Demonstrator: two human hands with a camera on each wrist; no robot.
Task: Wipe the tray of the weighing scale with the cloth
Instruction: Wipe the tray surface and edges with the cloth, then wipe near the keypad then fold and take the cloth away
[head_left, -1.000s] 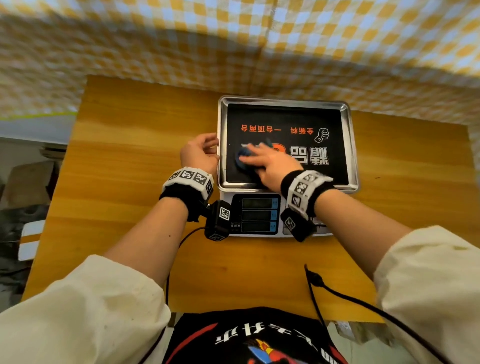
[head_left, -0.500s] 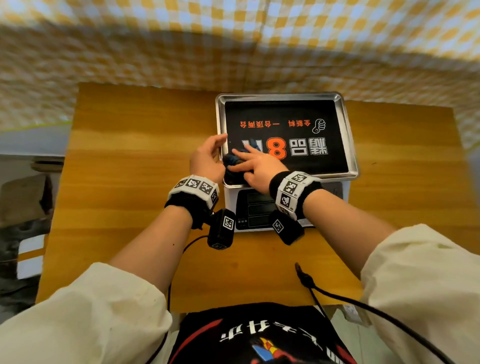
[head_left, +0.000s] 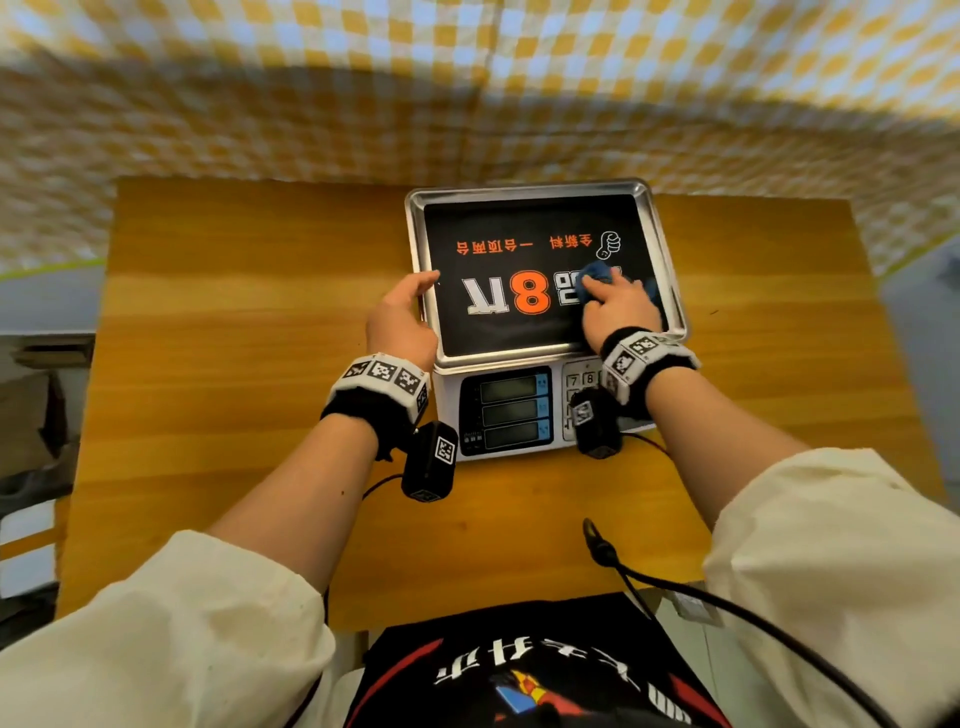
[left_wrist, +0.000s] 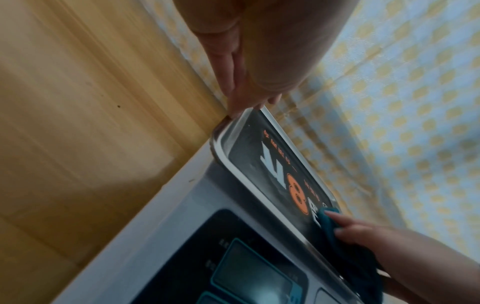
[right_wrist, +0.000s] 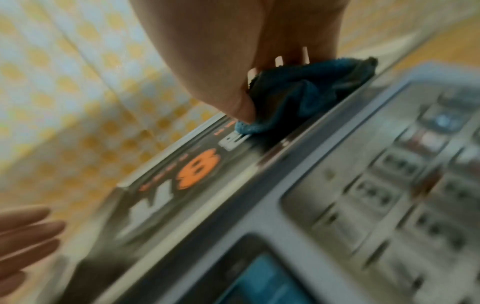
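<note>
Backdrop: yellow and white checked fabric (head_left: 467, 93) hangs behind the desk (head_left: 234, 364), a wooden top with orange-brown grain.
Weighing scale: your weighing scale (head_left: 519, 410) stands on the desk, towards its far edge and a little right of the middle. The front panel with three dark displays and a keypad faces you.
Tray: the steel tray (head_left: 670, 270) lies flat on top of the scale. A black sheet with white and orange printing, among it a large orange 8, covers its floor.
Cloth: the blue cloth (head_left: 597, 275) is crumpled inside the tray, on the black sheet near the right rim and closer to the near edge than to the far one.
Right hand: your right hand (head_left: 618, 312) lies on top of the cloth and presses it down on the tray. In the right wrist view the thumb and fingers bend over the folds and grip them (right_wrist: 306, 88). This view is blurred.
Left hand: your left hand (head_left: 400, 322) is at the left rim of the tray. The fingers (left_wrist: 233, 86) are straight and close together, their tips touch the rim near its middle, and they hold nothing.
Sleeves: cream sleeves cover both your arms up to the forearm.
Cable: a black cable (head_left: 727, 603) hangs off the near edge of the desk on your right side.
</note>
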